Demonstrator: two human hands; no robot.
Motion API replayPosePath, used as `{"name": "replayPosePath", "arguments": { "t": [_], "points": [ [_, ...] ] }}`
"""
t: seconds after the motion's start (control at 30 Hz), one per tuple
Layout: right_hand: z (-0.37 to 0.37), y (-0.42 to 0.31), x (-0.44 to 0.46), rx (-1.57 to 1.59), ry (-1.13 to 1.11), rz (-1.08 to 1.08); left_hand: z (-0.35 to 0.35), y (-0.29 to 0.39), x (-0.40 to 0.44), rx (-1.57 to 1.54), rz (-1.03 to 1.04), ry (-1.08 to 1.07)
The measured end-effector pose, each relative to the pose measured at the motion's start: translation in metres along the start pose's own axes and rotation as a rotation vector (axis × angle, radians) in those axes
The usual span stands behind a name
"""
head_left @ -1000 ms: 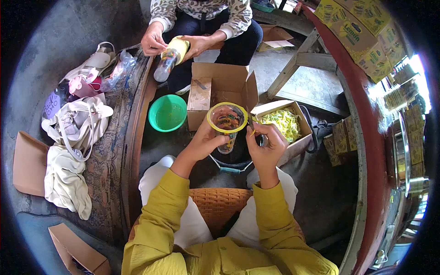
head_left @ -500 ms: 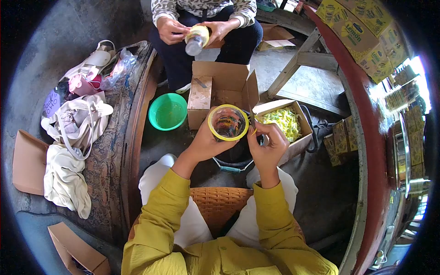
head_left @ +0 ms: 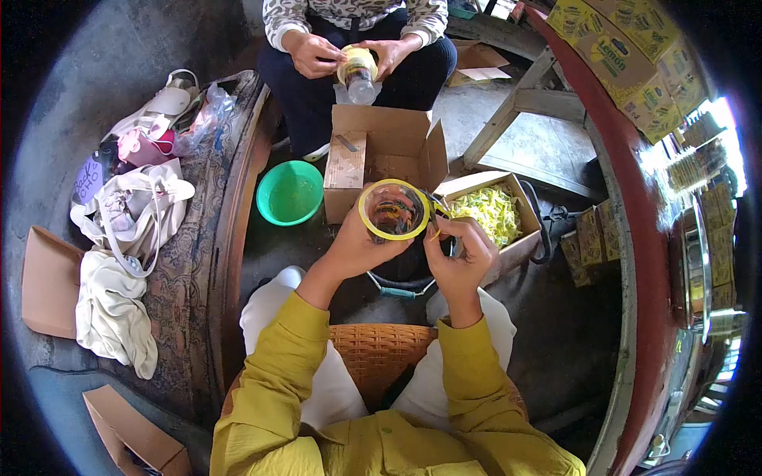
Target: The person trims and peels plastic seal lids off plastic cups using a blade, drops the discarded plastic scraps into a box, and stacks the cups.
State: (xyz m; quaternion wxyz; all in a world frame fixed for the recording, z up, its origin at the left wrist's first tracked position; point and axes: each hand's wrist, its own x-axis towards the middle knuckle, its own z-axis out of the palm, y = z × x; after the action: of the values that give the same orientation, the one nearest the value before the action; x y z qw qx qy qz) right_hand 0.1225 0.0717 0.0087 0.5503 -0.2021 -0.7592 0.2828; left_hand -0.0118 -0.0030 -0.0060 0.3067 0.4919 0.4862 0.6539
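Note:
My left hand (head_left: 357,243) is wrapped round a clear plastic cup (head_left: 393,212) with a yellow rim and coloured print, its round end tilted up toward me. Right beside the rim, my right hand (head_left: 463,251) pinches a small dark blade-like tool (head_left: 438,208), with a bit of yellow at the fingertips. Under the cup is a dark bucket with a blue-gripped handle (head_left: 398,293). An open carton (head_left: 483,208) of yellow strips lies just right of my right hand.
Across from me a person (head_left: 353,32) holds another cup (head_left: 357,73). An open cardboard box (head_left: 381,127) and a green basin (head_left: 290,193) stand between us. Bags (head_left: 131,208) lie on the bench at left. A wooden frame (head_left: 508,111) and red edge (head_left: 635,238) are at right.
My cup has tilted more toward me since a second ago, and the tool's angle at its rim has changed. The other person's cup has moved right and now points down toward me.

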Motion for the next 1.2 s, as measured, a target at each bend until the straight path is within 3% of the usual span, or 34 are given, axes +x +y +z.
{"name": "replayPosePath", "arguments": {
  "t": [0.2,0.4,0.7,0.97,1.2],
  "points": [
    [-0.002,-0.001,0.001,-0.032,0.006,-0.016,0.002,-0.001,0.0,-0.031,-0.005,-0.072],
    [-0.007,-0.001,0.003,-0.01,-0.018,0.022,0.001,0.001,-0.005,-0.056,-0.136,-0.171],
    [-0.005,0.004,0.001,0.049,-0.032,0.02,0.0,-0.002,-0.007,-0.075,-0.125,-0.25],
    [0.0,0.003,-0.002,0.085,0.138,0.114,0.003,-0.01,-0.006,-0.336,-0.103,-0.093],
    [0.0,-0.002,-0.001,-0.018,0.149,0.033,0.006,-0.008,-0.004,-0.409,-0.086,-0.075]
  ]
}}
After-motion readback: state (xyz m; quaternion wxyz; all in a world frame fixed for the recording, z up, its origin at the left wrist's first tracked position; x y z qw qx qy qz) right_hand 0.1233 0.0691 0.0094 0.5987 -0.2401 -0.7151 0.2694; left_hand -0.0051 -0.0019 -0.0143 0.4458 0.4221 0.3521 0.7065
